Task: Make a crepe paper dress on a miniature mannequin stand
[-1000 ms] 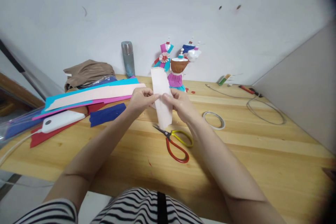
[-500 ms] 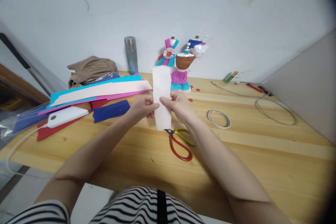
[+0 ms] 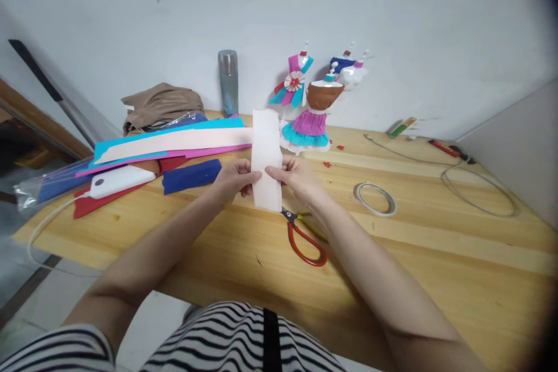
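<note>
A strip of pale pink crepe paper [image 3: 266,145] stands upright above the table between my two hands. My left hand [image 3: 236,178] pinches its left edge, thumb on the front face. On the opposite edge my right hand [image 3: 296,176] holds it the same way, with the fingers behind the paper. Just below the strip's lower end lie scissors [image 3: 306,242] with one red and one yellow handle, partly hidden by the right forearm. A dressed bottle figure [image 3: 320,110] with a brown top and a pink and turquoise skirt stands behind the hands.
Crepe sheets [image 3: 174,142], a blue strip [image 3: 192,177] and a white corded device [image 3: 122,181] lie at left. A flask [image 3: 228,82] stands by the wall, near more decorated bottles [image 3: 300,78]. At right are a tape roll [image 3: 375,199], a glue stick [image 3: 401,127] and a cable [image 3: 475,174].
The camera view has turned slightly left, so the table's things appear shifted right. Both hands keep hold of the pink strip, and its right edge looks a little wavier.
</note>
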Available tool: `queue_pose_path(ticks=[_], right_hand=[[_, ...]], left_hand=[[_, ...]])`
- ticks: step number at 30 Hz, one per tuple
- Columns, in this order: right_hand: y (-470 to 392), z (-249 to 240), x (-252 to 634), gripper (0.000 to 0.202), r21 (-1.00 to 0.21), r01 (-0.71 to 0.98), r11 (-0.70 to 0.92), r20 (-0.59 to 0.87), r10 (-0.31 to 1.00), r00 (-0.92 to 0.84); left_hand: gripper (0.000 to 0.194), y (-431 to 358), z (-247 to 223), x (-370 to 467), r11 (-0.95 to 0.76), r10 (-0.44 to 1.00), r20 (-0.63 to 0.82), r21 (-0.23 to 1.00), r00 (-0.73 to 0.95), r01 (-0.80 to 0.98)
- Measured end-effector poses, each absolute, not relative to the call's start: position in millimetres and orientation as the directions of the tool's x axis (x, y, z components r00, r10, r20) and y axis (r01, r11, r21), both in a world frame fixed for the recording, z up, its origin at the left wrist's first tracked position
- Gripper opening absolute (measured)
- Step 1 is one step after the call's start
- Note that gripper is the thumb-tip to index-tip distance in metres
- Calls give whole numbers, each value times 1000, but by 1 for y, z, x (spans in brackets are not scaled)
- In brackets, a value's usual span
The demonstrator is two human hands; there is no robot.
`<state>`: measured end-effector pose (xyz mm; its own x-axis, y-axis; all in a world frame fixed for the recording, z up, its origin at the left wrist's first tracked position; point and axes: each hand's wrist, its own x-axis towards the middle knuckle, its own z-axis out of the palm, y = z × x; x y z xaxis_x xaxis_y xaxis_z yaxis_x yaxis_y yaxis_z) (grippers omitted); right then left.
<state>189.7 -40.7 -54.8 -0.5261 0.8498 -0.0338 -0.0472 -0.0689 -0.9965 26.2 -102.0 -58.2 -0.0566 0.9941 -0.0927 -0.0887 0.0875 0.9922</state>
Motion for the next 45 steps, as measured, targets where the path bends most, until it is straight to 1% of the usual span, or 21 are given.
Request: queue_pose_path(ticks=[3,7,9,11,13,17,21,23,27,30,34,36,39,41,44,45], right_hand=[[-42,-56,189,35,-996,-27,-90,-60,827,-559],[-45,-62,186,34,-991,-3,-131,-103,790,-604],[-45,-66,184,31,-990,-19,-141,-102,798,-594],[-44,-70,184,29,-990,-29,-136,-93,804,-587],[-43,-72,184,27,-993,-23,-119,-83,809,-582],[-40,-71,186,23,-999,-6,-49,-38,833,-552],[-38,-69,189,21,-1000,-4,-19,-15,870,-493],[-37,-69,190,23,-1000,-2,-17,-14,882,-471],[-36,-67,191,27,-998,-50,-38,-11,888,-459],[-38,-63,191,33,-992,-95,-80,-26,883,-468],[-42,-57,191,41,-988,-110,-106,-36,862,-506],[-44,-53,191,43,-990,-99,-102,-45,883,-466],[-48,-48,192,38,-993,-109,-48,-1,919,-393],[-50,-46,193,37,-994,-110,27,73,893,-444],[-52,-48,193,40,-981,-112,160,195,792,-579],[-52,-49,192,38,-973,-104,206,227,767,-600]], left_hand=[[41,-102,-61,26,99,993,-103,991,-52,-86],[41,-105,-65,27,61,990,-64,998,-126,-33],[44,-107,-67,26,94,987,-100,994,-124,-53],[51,-110,-71,25,157,985,-163,983,-58,-100],[54,-112,-73,25,189,982,-191,974,-4,-124],[48,-117,-73,29,163,987,-163,981,9,-107],[47,-121,-69,33,231,966,-208,962,156,-144],[45,-122,-66,33,249,957,-221,958,186,-145],[41,-121,-60,29,209,966,-193,974,173,-84],[40,-121,-59,30,181,973,-165,980,162,-87],[40,-121,-62,31,147,989,-145,975,24,-166],[40,-120,-62,30,141,987,-154,965,-41,-221],[39,-120,-58,27,169,977,-201,933,-68,-318],[38,-120,-55,25,195,970,-234,902,-57,-386],[37,-120,-52,22,225,962,-272,855,-35,-467],[36,-120,-52,22,236,958,-284,844,-29,-482]])
